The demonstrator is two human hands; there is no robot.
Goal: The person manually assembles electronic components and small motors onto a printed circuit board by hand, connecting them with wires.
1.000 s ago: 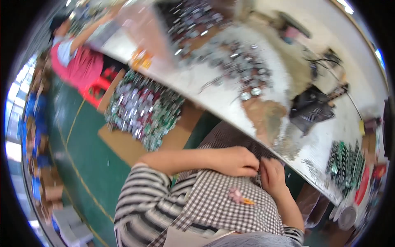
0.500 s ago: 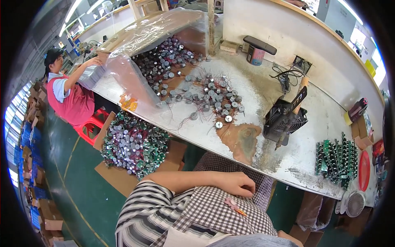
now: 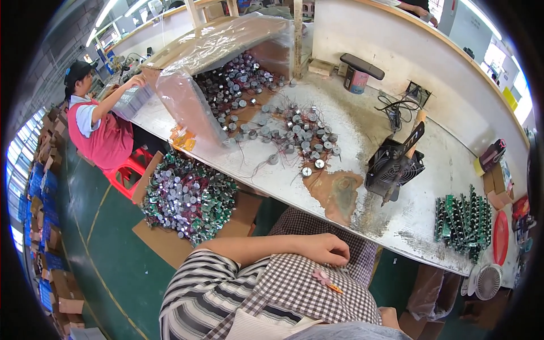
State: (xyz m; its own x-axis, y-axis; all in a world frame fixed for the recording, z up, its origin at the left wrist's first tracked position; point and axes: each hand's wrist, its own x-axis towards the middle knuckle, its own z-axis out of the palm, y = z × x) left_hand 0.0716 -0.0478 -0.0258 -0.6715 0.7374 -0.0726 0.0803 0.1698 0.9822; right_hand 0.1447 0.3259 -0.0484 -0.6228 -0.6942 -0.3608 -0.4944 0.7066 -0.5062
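Note:
My left hand (image 3: pixel 324 249) rests on my checked apron (image 3: pixel 294 281), its fingers curled in and nothing showing in them. Of my right hand, only a bit of bare skin (image 3: pixel 389 317) shows at the lower edge, beside the apron; its fingers are hidden. In front of me on the bench (image 3: pixel 272 190) lies a spread of small round metal motors (image 3: pixel 300 133) with thin wires. A soldering iron (image 3: pixel 401 162) leans on a black fan (image 3: pixel 378 175) to the right. Green circuit boards (image 3: pixel 464 222) stand in rows at the right end.
Beside my left arm, a cardboard box (image 3: pixel 148 175) holds a heap of motors wired to green boards (image 3: pixel 190 198). A plastic-wrapped cover (image 3: pixel 221 42) shelters more motors. A red dish (image 3: pixel 500 238) and a small white fan (image 3: pixel 488 281) are at far right. A co-worker (image 3: pixel 99 124) sits at left.
The view has shifted slightly, so the bench things sit a little further right. The co-worker's arm has moved a bit. My left hand stays on the apron.

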